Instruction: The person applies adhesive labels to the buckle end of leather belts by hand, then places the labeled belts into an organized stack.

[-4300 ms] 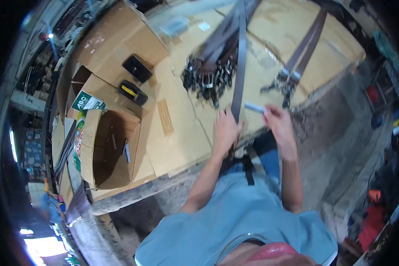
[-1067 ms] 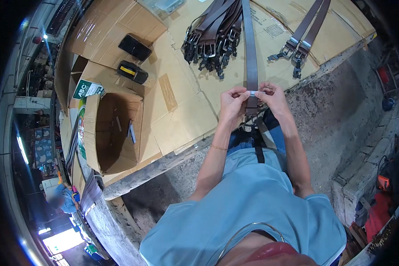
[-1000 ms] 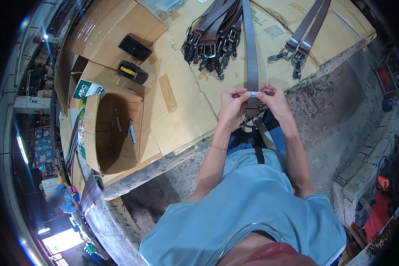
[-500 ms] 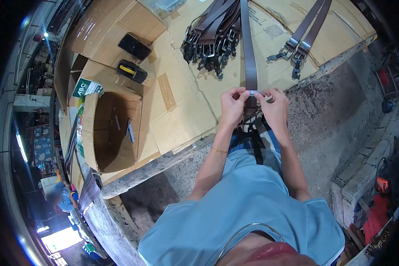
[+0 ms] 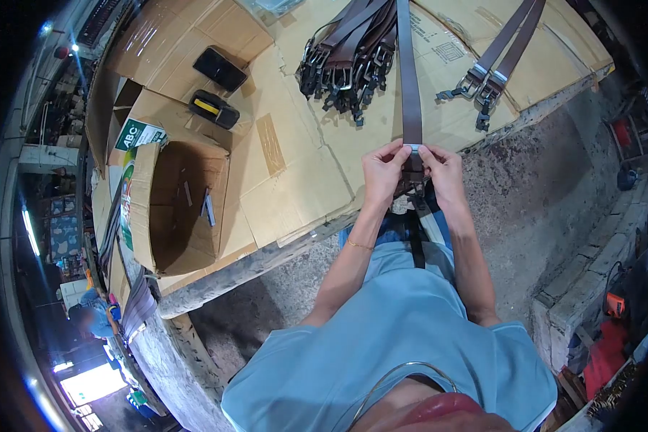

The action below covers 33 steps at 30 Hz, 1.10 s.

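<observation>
A long dark brown belt (image 5: 411, 86) runs down the cardboard and over the near table edge. My left hand (image 5: 384, 171) pinches its left side, and my right hand (image 5: 443, 171) pinches the right side at the same height. Between my thumbs a small pale band (image 5: 412, 147) lies across the strap. The belt's lower end hangs below my hands, its buckle end partly hidden by them. Up and left of my hands lies a heap of brown belts (image 5: 353, 68) with buckles and black tags. Two more belts (image 5: 493, 72) with pale bands rest to the right.
An open cardboard box (image 5: 142, 216) with a few thin strips inside stands at the left. Behind it lie a black phone-like object (image 5: 219, 68) and a black-and-yellow device (image 5: 213, 109). Another person (image 5: 97, 317) is at the far left. A low concrete ledge (image 5: 576, 281) stands at the right.
My hands stay at the pale band, with the fingers drawn slightly closer around it. The whole view has shifted a little; the other belts lie as before.
</observation>
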Available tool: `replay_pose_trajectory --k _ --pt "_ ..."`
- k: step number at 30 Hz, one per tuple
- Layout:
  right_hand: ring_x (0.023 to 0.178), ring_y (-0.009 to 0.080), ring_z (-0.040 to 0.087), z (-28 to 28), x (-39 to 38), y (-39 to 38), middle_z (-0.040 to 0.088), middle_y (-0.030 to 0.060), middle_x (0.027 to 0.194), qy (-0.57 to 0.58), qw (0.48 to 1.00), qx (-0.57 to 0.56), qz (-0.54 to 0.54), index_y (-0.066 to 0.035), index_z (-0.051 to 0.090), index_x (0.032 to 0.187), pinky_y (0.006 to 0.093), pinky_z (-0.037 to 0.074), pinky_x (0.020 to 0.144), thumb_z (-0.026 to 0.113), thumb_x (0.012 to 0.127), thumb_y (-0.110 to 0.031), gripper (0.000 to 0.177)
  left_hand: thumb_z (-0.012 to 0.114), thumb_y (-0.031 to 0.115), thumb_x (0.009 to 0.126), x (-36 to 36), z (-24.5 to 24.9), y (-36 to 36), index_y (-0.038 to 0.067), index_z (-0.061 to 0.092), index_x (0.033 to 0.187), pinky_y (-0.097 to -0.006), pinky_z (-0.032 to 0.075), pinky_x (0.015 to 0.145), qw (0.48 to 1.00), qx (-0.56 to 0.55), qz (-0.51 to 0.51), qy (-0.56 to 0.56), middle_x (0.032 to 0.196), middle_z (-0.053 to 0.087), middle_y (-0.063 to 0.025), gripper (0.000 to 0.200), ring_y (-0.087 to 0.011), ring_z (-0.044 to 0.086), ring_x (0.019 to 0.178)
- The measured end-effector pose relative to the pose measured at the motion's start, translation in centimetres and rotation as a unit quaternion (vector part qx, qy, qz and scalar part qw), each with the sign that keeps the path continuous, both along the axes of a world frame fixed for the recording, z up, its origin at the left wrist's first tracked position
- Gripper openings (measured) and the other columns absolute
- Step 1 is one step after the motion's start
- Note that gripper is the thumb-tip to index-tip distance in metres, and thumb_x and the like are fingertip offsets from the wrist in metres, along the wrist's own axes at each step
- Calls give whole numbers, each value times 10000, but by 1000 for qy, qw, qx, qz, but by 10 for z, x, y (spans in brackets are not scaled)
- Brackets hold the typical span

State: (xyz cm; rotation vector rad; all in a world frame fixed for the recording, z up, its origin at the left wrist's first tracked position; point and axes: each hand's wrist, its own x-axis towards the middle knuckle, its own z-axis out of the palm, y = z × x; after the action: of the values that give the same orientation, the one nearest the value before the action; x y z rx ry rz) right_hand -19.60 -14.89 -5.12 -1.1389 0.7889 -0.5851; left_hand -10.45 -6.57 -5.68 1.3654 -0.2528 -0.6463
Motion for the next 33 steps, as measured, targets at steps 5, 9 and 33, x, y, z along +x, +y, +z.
replay_pose_trajectory --k 5,9,33 --pt "561 95 554 12 2 4 632 60 671 73 975 -203 -57 18 672 882 246 430 521 665 804 -90 134 695 57 780 -1 9 1 -63 667 965 -240 493 587 999 19 17 -22 797 675 -99 222 -100 602 669" --pt "618 178 638 31 -1 16 652 166 717 117 943 -304 -63 34 662 866 285 484 593 665 777 -80 145 690 69 767 -13 14 -3 -58 678 926 -279 497 586 971 121 62 -196 759 682 -136 204 -158 633 630" --pt "702 64 561 6 2 0 648 40 797 5 1000 -17 10 72 654 922 201 445 639 640 824 -88 188 631 103 836 37 45 14 -45 600 1029 -239 472 602 987 83 -127 -53 809 631 -61 246 -102 585 716"
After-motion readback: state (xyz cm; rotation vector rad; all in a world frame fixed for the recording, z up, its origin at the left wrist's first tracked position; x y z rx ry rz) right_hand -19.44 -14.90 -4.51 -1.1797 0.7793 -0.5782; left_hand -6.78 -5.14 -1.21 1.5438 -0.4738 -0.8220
